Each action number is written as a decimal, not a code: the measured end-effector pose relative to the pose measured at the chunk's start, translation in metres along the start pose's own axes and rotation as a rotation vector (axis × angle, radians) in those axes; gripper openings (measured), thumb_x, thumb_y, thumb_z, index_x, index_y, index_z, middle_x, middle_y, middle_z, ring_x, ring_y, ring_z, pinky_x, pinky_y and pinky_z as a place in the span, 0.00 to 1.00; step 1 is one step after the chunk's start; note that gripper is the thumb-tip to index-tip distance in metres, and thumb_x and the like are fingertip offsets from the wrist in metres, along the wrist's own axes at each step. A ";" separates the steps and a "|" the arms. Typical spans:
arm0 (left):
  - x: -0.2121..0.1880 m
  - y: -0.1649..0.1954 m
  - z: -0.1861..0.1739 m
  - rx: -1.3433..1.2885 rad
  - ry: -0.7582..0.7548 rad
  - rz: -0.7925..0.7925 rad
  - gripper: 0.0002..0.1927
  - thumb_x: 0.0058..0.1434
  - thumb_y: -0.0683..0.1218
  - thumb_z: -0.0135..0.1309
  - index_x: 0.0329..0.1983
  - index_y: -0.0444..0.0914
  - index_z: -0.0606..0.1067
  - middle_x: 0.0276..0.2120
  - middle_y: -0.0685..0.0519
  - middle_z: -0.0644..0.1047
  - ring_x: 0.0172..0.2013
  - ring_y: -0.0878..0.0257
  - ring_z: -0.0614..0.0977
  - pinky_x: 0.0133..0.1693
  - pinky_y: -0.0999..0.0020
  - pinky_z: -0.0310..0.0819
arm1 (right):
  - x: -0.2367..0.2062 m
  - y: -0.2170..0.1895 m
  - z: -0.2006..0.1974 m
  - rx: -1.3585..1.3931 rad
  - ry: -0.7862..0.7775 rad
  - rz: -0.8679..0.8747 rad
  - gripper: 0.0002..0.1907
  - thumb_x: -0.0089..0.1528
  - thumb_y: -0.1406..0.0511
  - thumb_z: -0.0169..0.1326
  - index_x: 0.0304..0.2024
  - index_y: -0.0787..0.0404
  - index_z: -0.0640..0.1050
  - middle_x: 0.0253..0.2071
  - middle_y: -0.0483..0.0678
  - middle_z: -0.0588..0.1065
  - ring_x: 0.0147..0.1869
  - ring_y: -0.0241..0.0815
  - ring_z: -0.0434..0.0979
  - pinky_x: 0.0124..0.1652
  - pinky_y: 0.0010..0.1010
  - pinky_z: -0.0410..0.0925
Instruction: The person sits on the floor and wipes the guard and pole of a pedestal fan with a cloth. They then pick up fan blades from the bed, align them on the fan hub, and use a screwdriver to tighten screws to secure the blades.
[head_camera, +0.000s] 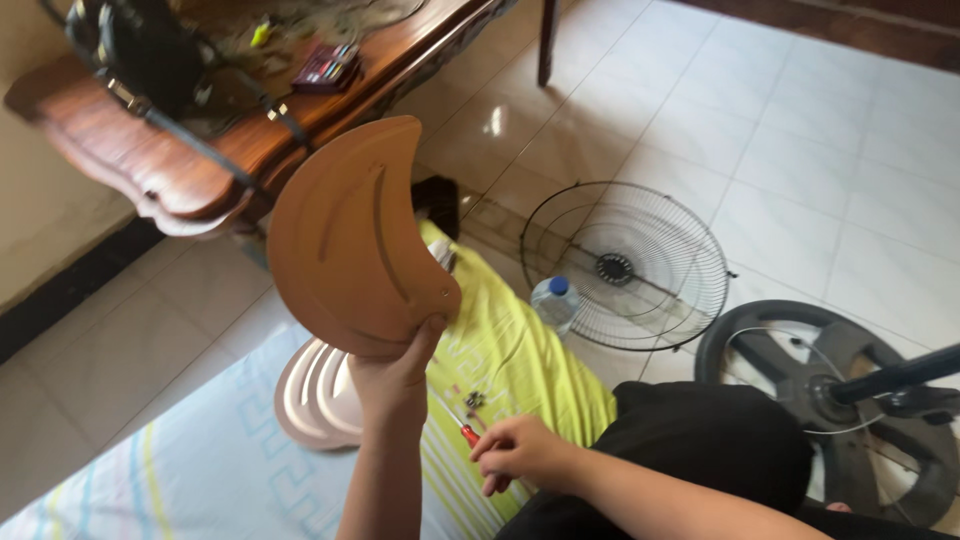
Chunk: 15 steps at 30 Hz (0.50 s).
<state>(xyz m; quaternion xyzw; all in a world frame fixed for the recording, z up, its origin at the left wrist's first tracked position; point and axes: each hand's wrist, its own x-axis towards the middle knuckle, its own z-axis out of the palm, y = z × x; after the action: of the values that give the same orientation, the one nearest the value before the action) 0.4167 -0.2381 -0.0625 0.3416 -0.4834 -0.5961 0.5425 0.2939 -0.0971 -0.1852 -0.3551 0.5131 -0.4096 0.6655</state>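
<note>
A brown fan blade (355, 235) is held upright above the bed sheet (200, 470), gripped at its lower edge by the left hand (393, 375). Lower right, a red-handled screwdriver (466, 433) is pinched by the right hand (520, 450).

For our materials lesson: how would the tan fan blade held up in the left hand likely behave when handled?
The fan blade probably feels light: the left hand holds it up by one edge. It looks stiff, keeping its curve unsupported. Its smooth surface may be slippery.
</note>
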 end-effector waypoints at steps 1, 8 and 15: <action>0.000 0.003 0.004 0.000 -0.007 -0.006 0.17 0.52 0.36 0.68 0.45 0.29 0.80 0.37 0.49 0.82 0.35 0.63 0.80 0.36 0.69 0.74 | -0.018 -0.015 -0.009 0.166 0.015 0.050 0.13 0.64 0.70 0.56 0.51 0.69 0.78 0.38 0.57 0.80 0.40 0.51 0.85 0.41 0.37 0.77; -0.023 0.022 0.073 -0.049 -0.218 0.135 0.17 0.53 0.34 0.66 0.46 0.28 0.79 0.43 0.49 0.83 0.42 0.63 0.83 0.46 0.71 0.79 | -0.175 -0.080 -0.077 0.435 0.262 -0.163 0.35 0.51 0.78 0.52 0.61 0.53 0.68 0.40 0.50 0.77 0.41 0.52 0.84 0.44 0.40 0.78; -0.086 0.019 0.216 -0.016 -0.604 0.169 0.12 0.53 0.35 0.67 0.41 0.27 0.81 0.39 0.49 0.84 0.38 0.63 0.85 0.42 0.71 0.81 | -0.298 -0.070 -0.137 0.343 0.669 -0.758 0.14 0.56 0.82 0.50 0.38 0.60 0.69 0.39 0.49 0.70 0.41 0.42 0.75 0.41 0.34 0.70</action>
<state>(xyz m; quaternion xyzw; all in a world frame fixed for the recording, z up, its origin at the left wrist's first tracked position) 0.2364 -0.1090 0.0103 0.1032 -0.6448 -0.6271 0.4246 0.1063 0.1379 -0.0359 -0.2518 0.4587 -0.7901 0.3194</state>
